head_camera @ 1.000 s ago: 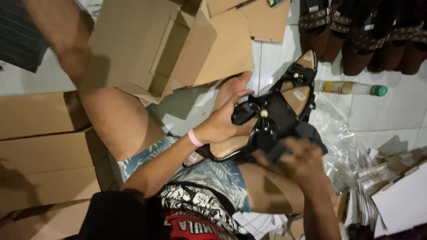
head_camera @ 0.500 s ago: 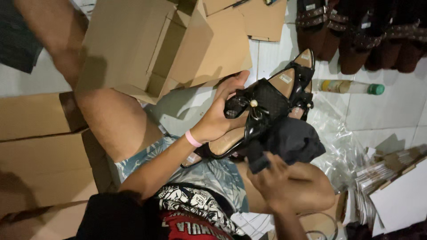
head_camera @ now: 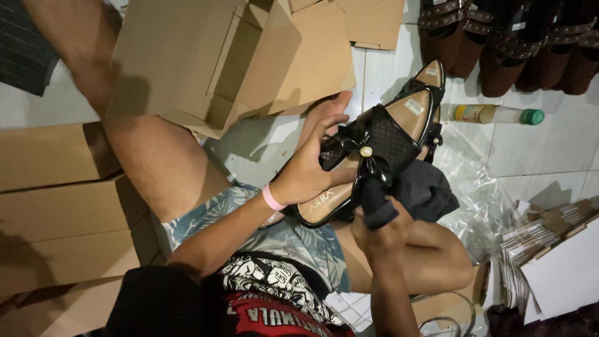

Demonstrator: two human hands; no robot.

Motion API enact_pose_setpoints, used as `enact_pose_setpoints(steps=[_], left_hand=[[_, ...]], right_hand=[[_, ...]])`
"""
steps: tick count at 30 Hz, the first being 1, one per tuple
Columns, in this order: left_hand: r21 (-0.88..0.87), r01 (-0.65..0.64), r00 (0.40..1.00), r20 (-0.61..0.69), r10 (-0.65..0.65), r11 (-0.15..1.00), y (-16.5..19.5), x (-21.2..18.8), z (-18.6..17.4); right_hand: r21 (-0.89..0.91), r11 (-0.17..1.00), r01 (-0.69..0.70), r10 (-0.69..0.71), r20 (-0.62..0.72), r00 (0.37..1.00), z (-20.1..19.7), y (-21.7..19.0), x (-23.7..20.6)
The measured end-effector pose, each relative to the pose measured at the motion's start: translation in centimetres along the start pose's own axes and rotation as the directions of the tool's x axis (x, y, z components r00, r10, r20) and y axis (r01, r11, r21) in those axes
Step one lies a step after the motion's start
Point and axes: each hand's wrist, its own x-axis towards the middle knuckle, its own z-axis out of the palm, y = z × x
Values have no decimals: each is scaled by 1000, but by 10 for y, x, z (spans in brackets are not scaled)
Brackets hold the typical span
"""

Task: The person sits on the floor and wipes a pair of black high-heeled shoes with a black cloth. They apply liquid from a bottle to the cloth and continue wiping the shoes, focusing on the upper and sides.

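Head-camera view: a black flat shoe [head_camera: 374, 156] with a mesh upper, a bow and a small gold stud is held above the person's lap. It is gripped along its side by the left hand [head_camera: 312, 165], fingers curled over the edge and thumb stretched toward the toe. A dark cloth [head_camera: 377, 209] is clenched in the right hand [head_camera: 382, 234] and pressed against the shoe's bow. A second matching shoe [head_camera: 430, 78] is seen just behind the held shoe. An open cardboard box [head_camera: 231, 56] lies left of the shoe, a green-capped bottle [head_camera: 496, 115] to its right, and crumpled clear plastic [head_camera: 480, 206] below the bottle.
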Motion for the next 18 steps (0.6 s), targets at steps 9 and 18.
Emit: enact_pose_setpoints(steps=[9, 18], left_hand=[[-50, -31, 999, 8, 31, 998, 17, 1, -1], [164, -132, 991, -3, 134, 978, 46, -10, -1]], right_hand=[[183, 981, -59, 65, -29, 997, 14, 8, -31], [6, 1000, -19, 19, -57, 998, 7, 13, -21]])
